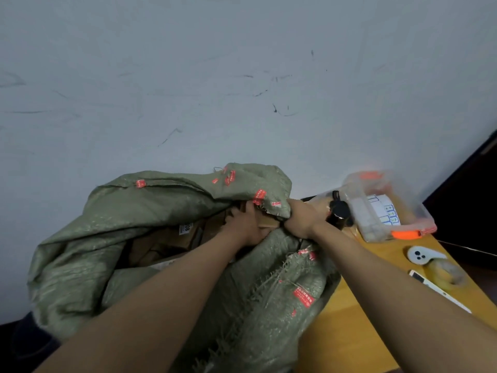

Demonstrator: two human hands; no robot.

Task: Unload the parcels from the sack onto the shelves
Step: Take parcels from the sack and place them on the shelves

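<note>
Scuffed pale wall (242,76) behind, no shelves in view, orange wood tabletop (349,332) at right. Big green woven sack (88,238), floppy, frayed at the mouth, red printed tags, leans against the tabletop edge. Brown cardboard parcels (166,243) sit inside the open mouth, one with a white label. Left hand (246,224) is down in the mouth, fingers curled on a flat cardboard parcel (267,223). Right hand (302,219) pinches the sack rim, holding it open. Best to keep the rim pulled wide and lift the box straight up so corners don't snag loose fibres. Clear plastic bin (387,208), orange latches; black bottle (339,211); tape dispenser (423,255); white pen-like tool (441,290)
</note>
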